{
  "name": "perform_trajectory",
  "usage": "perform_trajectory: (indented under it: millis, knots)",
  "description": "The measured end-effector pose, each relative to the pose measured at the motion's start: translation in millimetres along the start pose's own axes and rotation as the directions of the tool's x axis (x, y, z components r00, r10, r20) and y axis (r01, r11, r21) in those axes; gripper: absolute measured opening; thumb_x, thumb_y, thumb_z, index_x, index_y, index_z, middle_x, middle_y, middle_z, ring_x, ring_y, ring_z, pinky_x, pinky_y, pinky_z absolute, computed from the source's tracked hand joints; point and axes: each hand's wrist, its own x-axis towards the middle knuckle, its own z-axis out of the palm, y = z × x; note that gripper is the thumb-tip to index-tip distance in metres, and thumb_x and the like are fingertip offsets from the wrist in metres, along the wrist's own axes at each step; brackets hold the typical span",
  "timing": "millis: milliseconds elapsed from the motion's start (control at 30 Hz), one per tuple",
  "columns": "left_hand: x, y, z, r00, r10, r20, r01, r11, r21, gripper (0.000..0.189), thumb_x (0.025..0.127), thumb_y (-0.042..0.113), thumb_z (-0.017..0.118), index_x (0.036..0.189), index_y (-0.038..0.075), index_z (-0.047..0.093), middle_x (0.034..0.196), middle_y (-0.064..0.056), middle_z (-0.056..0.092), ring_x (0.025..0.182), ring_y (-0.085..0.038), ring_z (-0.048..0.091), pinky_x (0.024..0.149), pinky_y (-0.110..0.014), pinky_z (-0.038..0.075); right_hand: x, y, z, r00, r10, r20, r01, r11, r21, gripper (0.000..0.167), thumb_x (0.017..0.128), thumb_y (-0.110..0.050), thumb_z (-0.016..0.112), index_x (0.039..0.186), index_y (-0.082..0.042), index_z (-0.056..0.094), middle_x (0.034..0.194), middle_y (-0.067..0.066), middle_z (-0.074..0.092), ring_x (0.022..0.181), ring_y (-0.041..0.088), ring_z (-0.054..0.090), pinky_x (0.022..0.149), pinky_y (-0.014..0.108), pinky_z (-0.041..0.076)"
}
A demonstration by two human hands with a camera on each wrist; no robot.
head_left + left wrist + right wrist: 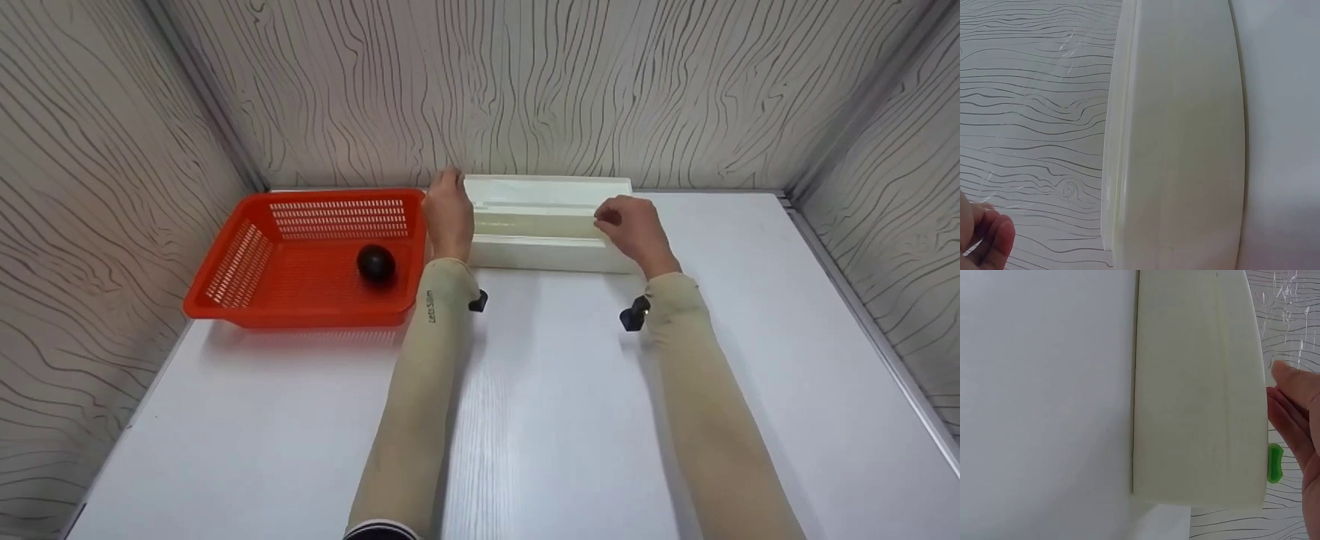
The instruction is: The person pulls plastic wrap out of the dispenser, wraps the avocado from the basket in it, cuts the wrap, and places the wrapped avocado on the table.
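A long white cling film dispenser box [547,256] stands at the back of the table, its lid [551,189] raised and a pale roll [529,225] lying inside. Clear cling film [1064,53] glints beyond the box in the left wrist view. At the box's left end, my left hand [448,214] pinches the film between thumb and fingertips. My right hand [636,229] is over the right end, thumb and forefinger brought together at the film's edge. In the right wrist view, glints of film [1301,323] show just above the blurred thumb.
An orange-red plastic basket [322,322] with slotted walls stands left of the box, holding a dark, rounded object [376,264]. A small green piece [1275,463] shows at the box's edge by the right hand. Wood-grain patterned walls [480,90] close off the white table's back and sides.
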Motion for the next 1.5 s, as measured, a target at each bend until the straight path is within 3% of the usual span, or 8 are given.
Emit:
perform_trajectory:
  millis: [233, 533, 800, 933, 1100, 1500]
  knots:
    - [-0.7, 0.2, 0.3, 1.0, -0.004, 0.022, 0.003, 1.0, 0.021, 0.022, 0.11, 0.016, 0.05, 0.121, 0.01, 0.068, 0.117, -0.007, 0.071, 0.109, -0.022, 0.07, 0.096, -0.032, 0.058, 0.5, 4.3, -2.8, 1.0, -0.003, 0.03, 0.004, 0.999, -0.051, 0.012, 0.1, -0.006, 0.067, 0.106, 0.0, 0.075, 0.099, 0.018, 0.069, 0.09, 0.03, 0.062, 0.081, 0.045, 0.051]
    - [-2.3, -1.7, -1.1, 1.0, -0.011, 0.013, 0.012, 0.998, -0.06, 0.022, 0.11, 0.016, 0.05, 0.121, 0.01, 0.068, 0.119, -0.007, 0.069, 0.112, -0.021, 0.068, 0.098, -0.03, 0.056, -1.5, 9.2, -10.5, 1.0, 0.006, 0.024, -0.005, 1.0, -0.021, 0.018, 0.102, -0.013, 0.066, 0.107, -0.001, 0.078, 0.098, 0.017, 0.07, 0.085, 0.027, 0.06, 0.075, 0.035, 0.045]
    - [-1.9, -0.4, -2.4, 1.0, -0.009, 0.003, 0.009, 0.996, -0.092, 0.022, 0.11, 0.016, 0.05, 0.12, 0.009, 0.067, 0.119, -0.007, 0.07, 0.112, -0.023, 0.068, 0.098, -0.032, 0.056, -1.2, 7.0, -11.5, 1.0, 0.008, 0.008, -0.009, 0.999, 0.047, 0.018, 0.103, -0.009, 0.063, 0.108, 0.002, 0.076, 0.099, 0.019, 0.076, 0.085, 0.03, 0.074, 0.076, 0.039, 0.057]
    - [-0.9, 0.6, -4.5, 1.0, -0.016, -0.005, 0.015, 0.996, -0.092, 0.021, 0.11, 0.017, 0.05, 0.12, 0.009, 0.068, 0.117, -0.007, 0.071, 0.109, -0.022, 0.069, 0.095, -0.032, 0.057, -0.1, 5.1, -12.7, 1.0, 0.021, -0.01, -0.02, 0.998, 0.065, 0.017, 0.102, -0.009, 0.064, 0.108, 0.001, 0.077, 0.098, 0.019, 0.076, 0.087, 0.03, 0.075, 0.072, 0.027, 0.057]
    - [-0.9, 3.0, -6.7, 1.0, -0.016, -0.018, 0.014, 0.992, -0.124, 0.021, 0.11, 0.017, 0.051, 0.119, 0.008, 0.068, 0.115, -0.008, 0.071, 0.107, -0.022, 0.069, 0.093, -0.033, 0.057, 1.1, 0.9, -17.0, 0.998, 0.063, -0.012, -0.062, 0.997, 0.054, 0.016, 0.101, -0.01, 0.066, 0.108, -0.002, 0.078, 0.098, 0.017, 0.078, 0.087, 0.028, 0.075, 0.063, 0.011, 0.047]
    - [-1.4, 4.4, -8.0, 0.999, -0.004, -0.045, -0.003, 0.987, -0.159, 0.024, 0.11, 0.017, 0.051, 0.123, 0.007, 0.068, 0.119, -0.009, 0.07, 0.112, -0.025, 0.069, 0.098, -0.035, 0.056, 2.9, 1.3, -21.6, 0.998, 0.058, 0.023, -0.059, 0.996, 0.072, 0.02, 0.102, -0.019, 0.067, 0.11, -0.005, 0.078, 0.103, 0.015, 0.077, 0.094, 0.028, 0.074, 0.078, 0.033, 0.058]
